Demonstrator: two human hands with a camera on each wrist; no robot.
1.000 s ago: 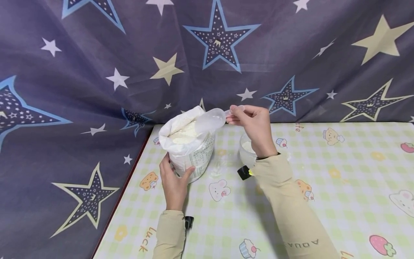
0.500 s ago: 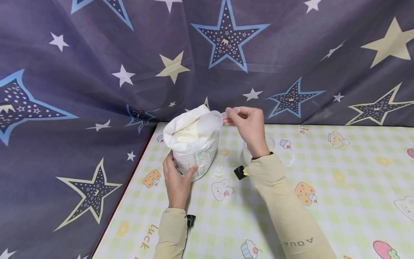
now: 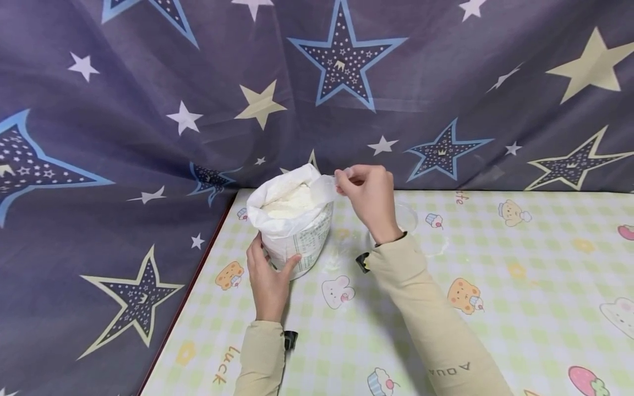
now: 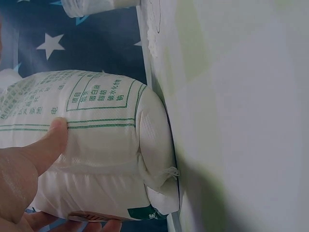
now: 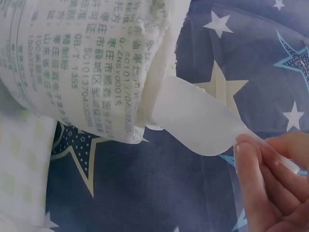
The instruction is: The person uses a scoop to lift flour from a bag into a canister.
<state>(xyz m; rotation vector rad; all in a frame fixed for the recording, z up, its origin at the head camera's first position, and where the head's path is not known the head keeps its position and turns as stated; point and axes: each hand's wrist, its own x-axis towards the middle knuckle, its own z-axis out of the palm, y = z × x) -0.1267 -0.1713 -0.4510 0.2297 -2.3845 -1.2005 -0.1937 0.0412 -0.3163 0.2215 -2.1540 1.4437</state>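
A white woven flour bag (image 3: 304, 245) with green print stands on the table, its top rolled down. Pale flour (image 3: 289, 204) shows in its mouth. My left hand (image 3: 268, 283) grips the bag's lower side, with the thumb on the printed face and the fingers around the other side, as the left wrist view shows. At the bag's right rim, my right hand (image 3: 372, 195) pinches the handle of a translucent plastic scoop (image 5: 198, 118). The scoop's front end is inside the bag and hidden by its rim. Behind the right wrist, a clear container (image 3: 407, 218) is partly covered.
Spilled white powder (image 3: 334, 261) marks the checked tablecloth (image 3: 545, 308) between bag and container. A dark star-patterned curtain (image 3: 337, 132) hangs close behind the bag. The table's left edge (image 3: 190, 291) runs near the left hand.
My right hand has moved left and slightly down, pushing the scoop deeper into the bag's mouth. More of the clear container's right side is visible. The left hand keeps its hold.
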